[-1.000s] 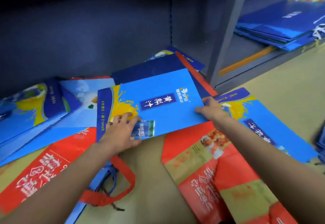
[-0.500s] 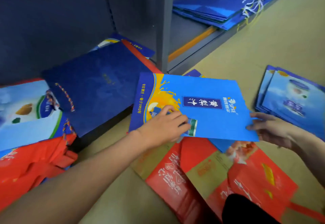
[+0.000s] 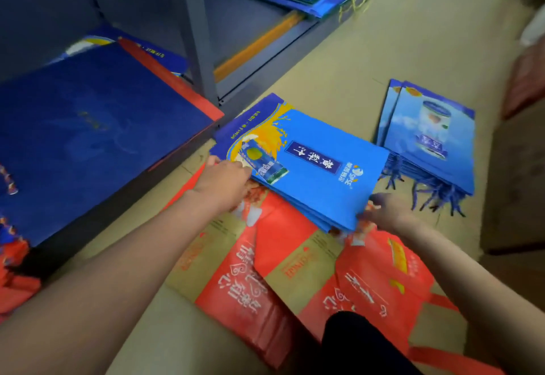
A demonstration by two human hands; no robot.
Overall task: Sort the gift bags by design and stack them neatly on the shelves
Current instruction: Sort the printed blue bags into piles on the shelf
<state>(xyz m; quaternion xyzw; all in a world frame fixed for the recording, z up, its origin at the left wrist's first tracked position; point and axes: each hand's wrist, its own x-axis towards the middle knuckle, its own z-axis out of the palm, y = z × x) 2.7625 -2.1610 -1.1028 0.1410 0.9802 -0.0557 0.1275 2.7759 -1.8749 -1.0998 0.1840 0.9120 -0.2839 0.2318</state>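
- Left hand (image 3: 224, 180), head view: fingers curled at near-left edge of top blue juice bag (image 3: 306, 165), gripping that edge; fingertips mostly hidden behind the knuckles.
- Right hand (image 3: 383, 212): at near-right corner of same bag, thumb and fingers pinching the corner; image blurred there, so exact finger lay unclear.
- Blue juice bag: lies flat on a small pile of same-design bags on the floor, just in front of the shelf post (image 3: 197, 29). Near edge of pile overlaps the red bags (image 3: 265, 271).
- Key relation: bag sits ahead of both hands, between them. Long axis runs far-left to near-right, roughly from left hand toward right hand. Hands hold opposite ends of the near edge; neither clearly nearer.
- Pale blue bags (image 3: 433, 136): separate pile just beside, to the right, cord handles trailing toward the right hand. Not touching the juice pile, as far as visible.
- Navy bag (image 3: 88, 127): on the low shelf at left, apart from the hands.
- Judgement: sorting step in hand, squaring bag on its pile. Shelf stacking not yet done for this pile.
- Risk, est.: pile may skew on the slick red bags.
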